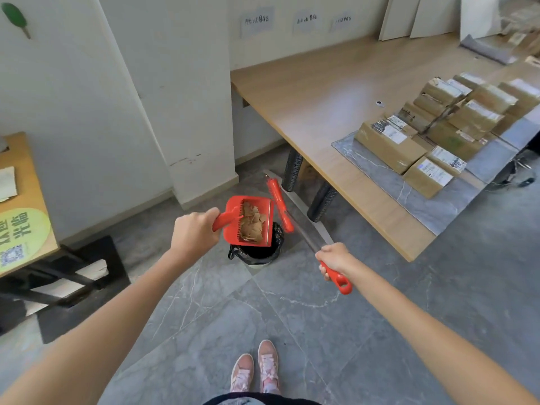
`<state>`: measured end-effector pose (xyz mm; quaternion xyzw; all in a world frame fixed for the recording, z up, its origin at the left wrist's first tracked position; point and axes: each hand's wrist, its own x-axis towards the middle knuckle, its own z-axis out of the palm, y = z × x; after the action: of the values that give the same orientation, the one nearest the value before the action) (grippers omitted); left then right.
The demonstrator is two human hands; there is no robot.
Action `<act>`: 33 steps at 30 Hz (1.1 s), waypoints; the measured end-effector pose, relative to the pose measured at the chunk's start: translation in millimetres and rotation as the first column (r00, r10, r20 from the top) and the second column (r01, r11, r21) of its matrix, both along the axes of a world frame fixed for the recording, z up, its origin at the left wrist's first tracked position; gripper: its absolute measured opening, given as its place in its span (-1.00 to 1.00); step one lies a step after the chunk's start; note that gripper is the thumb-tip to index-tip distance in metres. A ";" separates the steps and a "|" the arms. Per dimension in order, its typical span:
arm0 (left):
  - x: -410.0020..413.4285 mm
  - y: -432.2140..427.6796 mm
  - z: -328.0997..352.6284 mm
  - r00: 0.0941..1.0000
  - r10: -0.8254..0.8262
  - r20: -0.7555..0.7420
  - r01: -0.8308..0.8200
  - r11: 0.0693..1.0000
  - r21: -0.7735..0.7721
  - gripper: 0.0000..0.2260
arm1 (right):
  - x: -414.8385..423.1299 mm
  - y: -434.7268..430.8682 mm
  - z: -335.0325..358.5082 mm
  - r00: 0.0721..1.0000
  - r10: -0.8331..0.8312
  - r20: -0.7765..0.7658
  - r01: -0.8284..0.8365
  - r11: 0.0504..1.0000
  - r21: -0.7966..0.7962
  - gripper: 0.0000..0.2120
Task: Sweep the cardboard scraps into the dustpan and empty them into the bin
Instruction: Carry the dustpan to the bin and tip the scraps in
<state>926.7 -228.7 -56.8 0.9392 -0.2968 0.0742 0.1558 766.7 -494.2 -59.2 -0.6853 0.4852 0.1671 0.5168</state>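
My left hand [195, 233] grips the handle of a red dustpan [233, 226], held over a small bin lined with a black bag [257, 252]. Brown cardboard scraps [251, 225] lie inside the pan. My right hand [334, 258] holds the red handle end of a long broom [304, 233], whose metal shaft slants up and left to a red head [280, 204] just right of the dustpan and above the bin's far side.
A long wooden table [336, 92] on dark legs stands to the right, bearing a grey mat with several taped parcels [432, 135]. A second table [26, 217] with a green sticker is at the left, dark frame below. My pink shoes [257, 369] stand on grey floor tiles.
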 end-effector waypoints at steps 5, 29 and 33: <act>-25.3 1.5 -28.3 0.998 -0.061 -0.011 0.061 0.997 0.046 -0.77 | -0.4 22.6 -29.5 1.000 -0.017 0.008 0.017 0.999 0.039 -0.91; -92.3 2.1 -36.1 0.786 -0.059 -0.615 0.319 0.891 0.322 -0.46 | -36.7 13.5 -25.1 0.993 -0.119 0.028 0.117 0.992 0.053 -0.93; -94.7 4.2 -33.7 0.827 -0.112 -0.551 0.378 0.837 0.396 -0.49 | -41.8 6.1 -20.7 0.994 -0.111 0.024 0.110 0.994 0.027 -0.93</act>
<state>832.0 -224.5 -90.5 0.8850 -0.3763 -0.2739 -0.0061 724.9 -488.2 -79.8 -0.6527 0.5135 0.1356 0.5403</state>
